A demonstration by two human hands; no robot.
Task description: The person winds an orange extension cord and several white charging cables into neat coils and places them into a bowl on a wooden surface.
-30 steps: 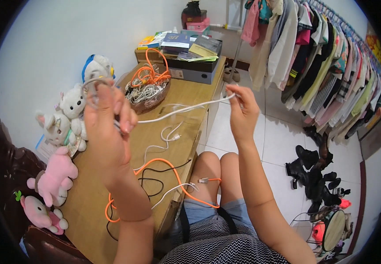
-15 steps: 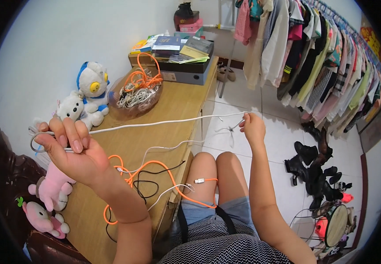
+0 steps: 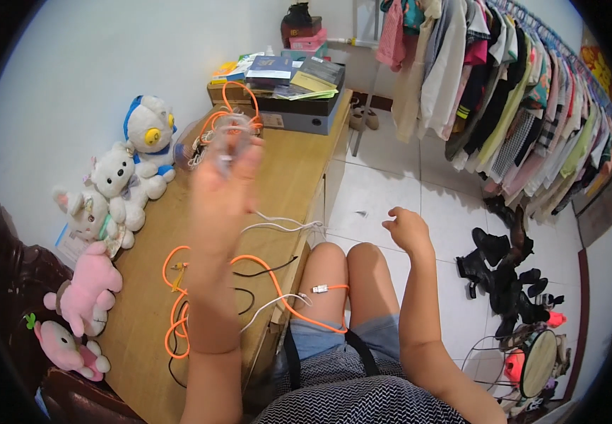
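My left hand (image 3: 225, 180), smeared by motion, is raised over the desk in front of the plastic bowl (image 3: 186, 145). It is closed on a bunched white cable (image 3: 232, 134), blurred at the fingertips. Behind it, orange cable loops (image 3: 234, 88) rise from the bowl, which my hand partly covers. My right hand (image 3: 410, 230) is above the floor to the right of my knees, thumb and forefinger apart, nothing visible in it. Across the desk and my lap runs an orange cable (image 3: 274, 279) with a metal plug. Black cable (image 3: 267, 271) and white cable (image 3: 278, 222) lie near the desk edge.
Plush toys (image 3: 119, 177) line the wall side of the wooden desk (image 3: 157, 226). A dark shoe box (image 3: 299, 116) bearing booklets stands at its far end. Clothes hang on a rack (image 3: 525, 92) at the right, with black shoes (image 3: 500, 261) and a round stool (image 3: 538, 362) below.
My left hand has swung right and away toward the bowl with the white cable. My right hand has let go of the cable's end and lowered slightly. The cable stretched between them is gone.
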